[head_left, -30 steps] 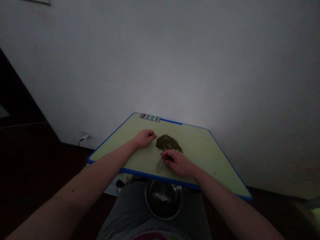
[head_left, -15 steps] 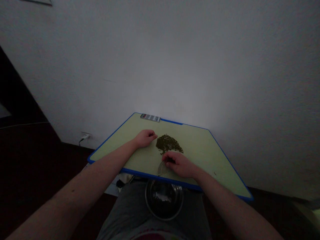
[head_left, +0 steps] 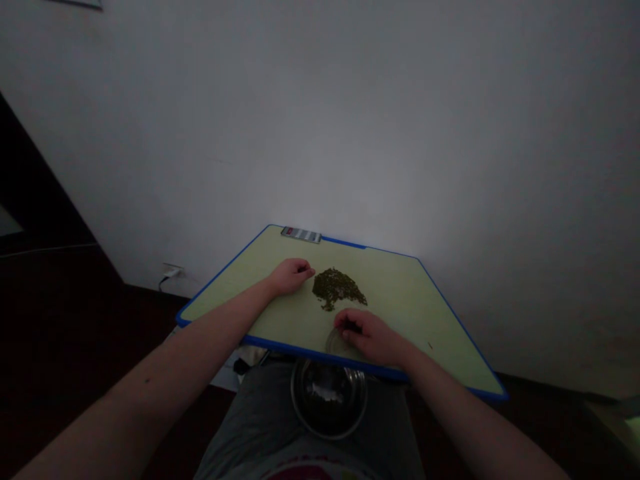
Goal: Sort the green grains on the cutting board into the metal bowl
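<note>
A flat pile of small green grains [head_left: 336,287], which look like mung beans, lies mid-table. My left hand [head_left: 291,276] rests on the table just left of it, thumb and fingers closed in a pinch. Whatever is between those fingertips, if anything, is hidden. Nearer the front edge, my right hand [head_left: 369,335] has its fingers curled around a clear round dish or lid [head_left: 336,343], largely covered by the hand. Below the table edge, a shiny steel bowl [head_left: 329,430] sits on my lap. Dimness hides its contents.
The small pale table [head_left: 400,293] has a blue rim and stands against a white wall [head_left: 350,133]. A phone [head_left: 301,235] lies at its back left edge. A plug sits in a wall socket [head_left: 173,270] to the left.
My right hand has moved a little right and toward the front edge with the clear dish, uncovering grains at the pile's near side. My left hand stays where it was.
</note>
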### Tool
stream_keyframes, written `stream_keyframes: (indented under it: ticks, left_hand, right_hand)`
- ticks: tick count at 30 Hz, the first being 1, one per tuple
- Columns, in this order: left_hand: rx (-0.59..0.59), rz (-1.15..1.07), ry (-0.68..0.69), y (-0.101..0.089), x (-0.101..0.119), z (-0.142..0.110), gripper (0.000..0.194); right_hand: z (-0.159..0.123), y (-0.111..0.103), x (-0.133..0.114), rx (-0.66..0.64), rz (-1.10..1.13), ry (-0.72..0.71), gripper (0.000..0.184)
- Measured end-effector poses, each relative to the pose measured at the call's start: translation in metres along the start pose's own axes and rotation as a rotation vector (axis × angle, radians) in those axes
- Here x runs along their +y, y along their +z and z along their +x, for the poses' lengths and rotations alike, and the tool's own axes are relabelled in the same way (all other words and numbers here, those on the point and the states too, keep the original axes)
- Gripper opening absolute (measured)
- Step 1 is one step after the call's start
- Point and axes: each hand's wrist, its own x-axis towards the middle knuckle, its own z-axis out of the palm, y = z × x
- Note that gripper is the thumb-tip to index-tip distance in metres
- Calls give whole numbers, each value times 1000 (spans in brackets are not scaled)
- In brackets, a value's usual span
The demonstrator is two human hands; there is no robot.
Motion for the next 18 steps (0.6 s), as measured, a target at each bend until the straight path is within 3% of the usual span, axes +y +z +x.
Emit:
stream_keyframes:
  ticks: [8,14,18]
  left_hand:
    - [-19,10,2,0,1,1,35]
    - [-11,34,9,1,1,1,35]
    - [-15,28,12,0,2,0,35]
  right_hand:
    - [-10,-7,23,341,-202,167,22]
    - [13,-7,35,428,-282,187,23]
    - [23,-6,36,412,-302,176,22]
